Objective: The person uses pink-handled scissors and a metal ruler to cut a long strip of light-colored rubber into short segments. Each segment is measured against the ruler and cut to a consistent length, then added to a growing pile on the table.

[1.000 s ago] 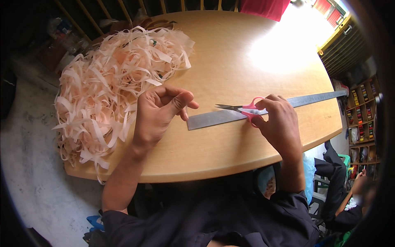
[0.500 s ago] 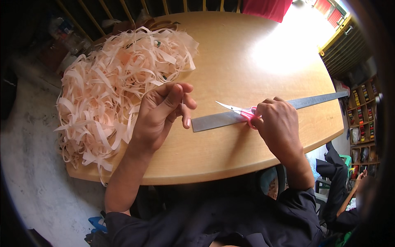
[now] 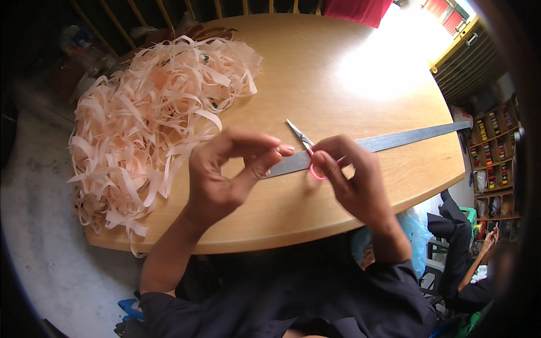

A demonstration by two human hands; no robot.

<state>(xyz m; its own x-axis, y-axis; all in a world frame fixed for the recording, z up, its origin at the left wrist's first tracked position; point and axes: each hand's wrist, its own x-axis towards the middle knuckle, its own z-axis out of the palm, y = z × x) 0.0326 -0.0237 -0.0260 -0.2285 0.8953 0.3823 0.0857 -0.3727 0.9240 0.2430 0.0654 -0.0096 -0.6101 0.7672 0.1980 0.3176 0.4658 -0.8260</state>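
Note:
My left hand (image 3: 225, 169) is over the table, thumb and forefinger brought together in a pinch; whatever sits between the fingertips, if anything, is too small to make out. Closed on the pink handles of small scissors (image 3: 304, 139) is my right hand (image 3: 354, 177), thumb against the bent fingers. The silver blades point up and to the left, away from me. Beneath both hands lies a long metal ruler (image 3: 394, 139), slanting from the table's middle to its right edge; the hands partly cover its left end.
A big heap of pale peach fabric strips (image 3: 141, 124) covers the left of the wooden table (image 3: 293, 62). Pink cloth (image 3: 360, 11) hangs at the far edge. On the right are shelves with thread spools (image 3: 490, 143) and another person's hand (image 3: 491, 239).
My right hand has moved left with the scissors, whose blades now tilt more away from me. My left hand has turned, its thumb and forefinger coming into a pinch nearer the right hand.

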